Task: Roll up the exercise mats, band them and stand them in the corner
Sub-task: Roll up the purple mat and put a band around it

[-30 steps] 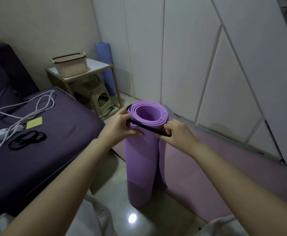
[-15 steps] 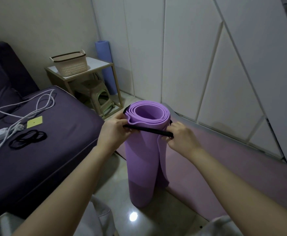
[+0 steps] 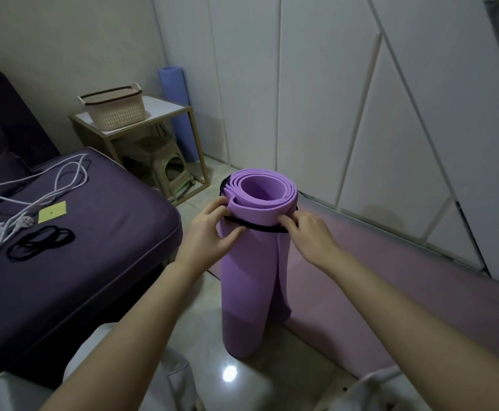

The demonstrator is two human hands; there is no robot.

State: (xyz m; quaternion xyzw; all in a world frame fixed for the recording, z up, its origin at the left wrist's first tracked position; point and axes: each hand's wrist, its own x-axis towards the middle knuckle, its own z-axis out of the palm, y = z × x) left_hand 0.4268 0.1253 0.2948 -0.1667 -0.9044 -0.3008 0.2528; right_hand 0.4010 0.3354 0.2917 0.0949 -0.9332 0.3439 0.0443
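One purple rolled mat [image 3: 254, 277] stands upright on the glossy tiled floor [image 3: 272, 378], with a black band [image 3: 257, 228] stretched round it just below the top rim. The left hand [image 3: 209, 232] pinches the band on one side, and the right hand [image 3: 310, 232] curls its fingers over it on the other. A pink mat [image 3: 390, 277] lies flat beside the roll. In the corner a blue rolled mat [image 3: 177, 114] stands behind a side table [image 3: 165, 105] bearing a basket [image 3: 114, 109]; its contents cannot be made out. Spare bands [image 3: 40, 244] lie on the purple sofa [image 3: 64, 277].
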